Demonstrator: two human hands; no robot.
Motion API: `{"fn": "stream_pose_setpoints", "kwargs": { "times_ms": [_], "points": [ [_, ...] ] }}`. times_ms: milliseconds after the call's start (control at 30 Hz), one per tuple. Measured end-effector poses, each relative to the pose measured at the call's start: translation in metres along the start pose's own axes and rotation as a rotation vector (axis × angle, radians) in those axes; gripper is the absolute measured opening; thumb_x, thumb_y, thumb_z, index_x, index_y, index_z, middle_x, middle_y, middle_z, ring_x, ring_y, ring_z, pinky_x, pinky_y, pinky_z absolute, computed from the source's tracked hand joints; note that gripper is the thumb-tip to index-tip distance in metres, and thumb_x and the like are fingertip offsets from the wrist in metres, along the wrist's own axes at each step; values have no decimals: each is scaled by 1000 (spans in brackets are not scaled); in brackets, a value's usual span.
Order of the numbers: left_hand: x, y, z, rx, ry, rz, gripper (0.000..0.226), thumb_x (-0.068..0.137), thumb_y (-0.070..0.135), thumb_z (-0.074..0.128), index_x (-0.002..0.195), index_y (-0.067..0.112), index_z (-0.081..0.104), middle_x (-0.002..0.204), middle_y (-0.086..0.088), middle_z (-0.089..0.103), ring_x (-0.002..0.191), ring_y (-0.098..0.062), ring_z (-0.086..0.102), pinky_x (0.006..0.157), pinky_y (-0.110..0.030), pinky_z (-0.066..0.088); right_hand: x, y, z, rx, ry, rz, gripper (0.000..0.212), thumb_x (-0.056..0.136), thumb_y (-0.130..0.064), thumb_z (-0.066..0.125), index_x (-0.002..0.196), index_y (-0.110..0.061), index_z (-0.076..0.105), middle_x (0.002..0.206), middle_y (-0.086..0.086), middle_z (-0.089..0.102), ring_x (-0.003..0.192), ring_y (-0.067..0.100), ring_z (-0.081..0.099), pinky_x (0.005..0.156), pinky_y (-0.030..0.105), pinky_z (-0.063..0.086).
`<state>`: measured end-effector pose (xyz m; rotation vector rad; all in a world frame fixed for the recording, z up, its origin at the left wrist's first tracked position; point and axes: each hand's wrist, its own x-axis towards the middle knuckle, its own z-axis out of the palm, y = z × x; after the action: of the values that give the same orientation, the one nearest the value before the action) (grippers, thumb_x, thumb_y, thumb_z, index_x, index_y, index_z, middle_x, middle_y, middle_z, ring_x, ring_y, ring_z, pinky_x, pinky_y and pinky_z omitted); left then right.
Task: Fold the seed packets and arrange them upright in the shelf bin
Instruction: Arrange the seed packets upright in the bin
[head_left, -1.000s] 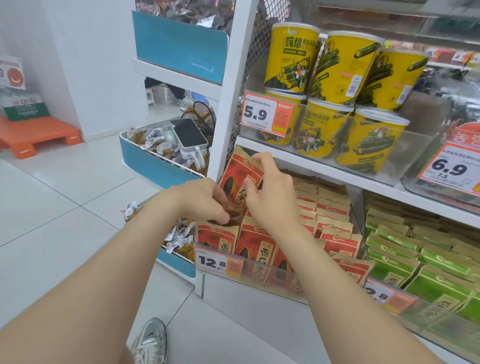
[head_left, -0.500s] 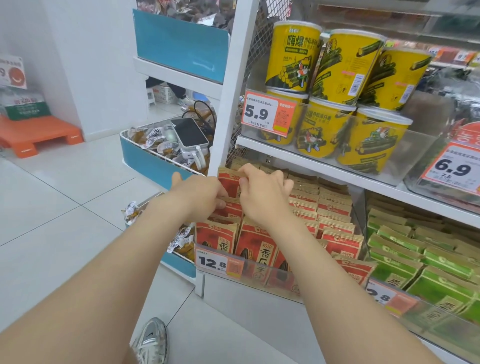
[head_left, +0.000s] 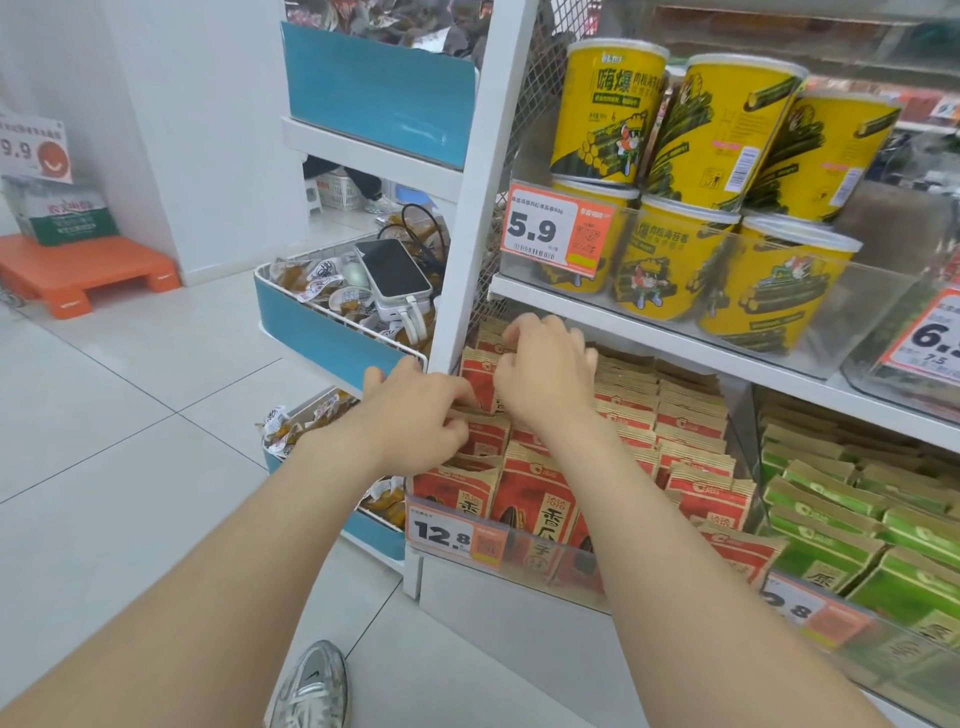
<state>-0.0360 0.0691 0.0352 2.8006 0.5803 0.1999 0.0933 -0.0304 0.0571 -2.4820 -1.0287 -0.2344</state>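
Two bare arms reach to the shelf bin (head_left: 571, 569), set right of and below the white shelf post (head_left: 483, 208). One red seed packet (head_left: 480, 382) stands upright in the bin's left column, toward the back, just beside the post's foot. At the post's foot, the left grip (head_left: 415, 410) has its fingers curled, pinching that packet's left edge. Just right of the post, the right grip (head_left: 545, 374) has its fingers curled over the packet's top, clenched on it. More red packets (head_left: 691, 426) stand in rows right of the post, too overlapped to count; two front faces show plainly between the forearms. Green packets (head_left: 831, 519) lie further right of the post. Yellow canisters (head_left: 613, 114) up right of the post: six, three stacked on three. One 5.9 price tag (head_left: 558, 228) hangs just right of the post, one 12.8 price tag (head_left: 457, 530) below it. One silver shoe (head_left: 311, 686) on the floor, well below the post.
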Motion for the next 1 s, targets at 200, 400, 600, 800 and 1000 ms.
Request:
{"fn": "stream_pose_setpoints", "kwargs": {
  "times_ms": [200, 400, 600, 800, 1000],
  "points": [
    [-7, 2, 1, -25, -1, 10, 30, 104, 34, 46, 125, 40, 67, 106, 3, 69, 110, -26, 41, 87, -45, 23, 13, 5, 12, -111, -232, 2, 33, 89, -19, 64, 120, -26, 73, 124, 6, 69, 131, 37, 47, 104, 49, 30],
    [-10, 7, 0, -3, 6, -19, 30, 102, 32, 45, 119, 34, 70, 105, 1, 68, 107, -27, 39, 84, -45, 22, 12, 8, 6, -195, -43, -217, 17, 100, -14, 65, 115, -18, 74, 112, 7, 74, 111, 35, 67, 95, 45, 46],
    [-14, 17, -3, -16, 70, -93, 45, 101, 21, 43, 133, 38, 69, 111, 0, 67, 109, -27, 38, 84, -45, 21, 0, 17, -12, -118, 247, -524, 15, 108, -8, 55, 123, -9, 57, 112, 10, 59, 90, 32, 63, 71, 36, 42],
    [-18, 29, -7, -119, 290, -167, 40, 97, 15, 45, 118, 30, 75, 119, 0, 75, 121, -32, 55, 95, -48, 38, -31, 25, -45, 163, 583, -540, 20, 110, -5, 49, 126, 1, 60, 110, 17, 54, 95, 29, 55, 84, 36, 49],
    [-31, 63, -16, -451, 599, -156, 27, 99, 8, 51, 106, 23, 73, 97, 6, 72, 90, -18, 65, 82, -37, 52, -71, 40, -85, 301, 824, -421, 22, 109, -1, 50, 127, 7, 60, 113, 20, 61, 101, 35, 59, 89, 37, 48]
  ]
}}
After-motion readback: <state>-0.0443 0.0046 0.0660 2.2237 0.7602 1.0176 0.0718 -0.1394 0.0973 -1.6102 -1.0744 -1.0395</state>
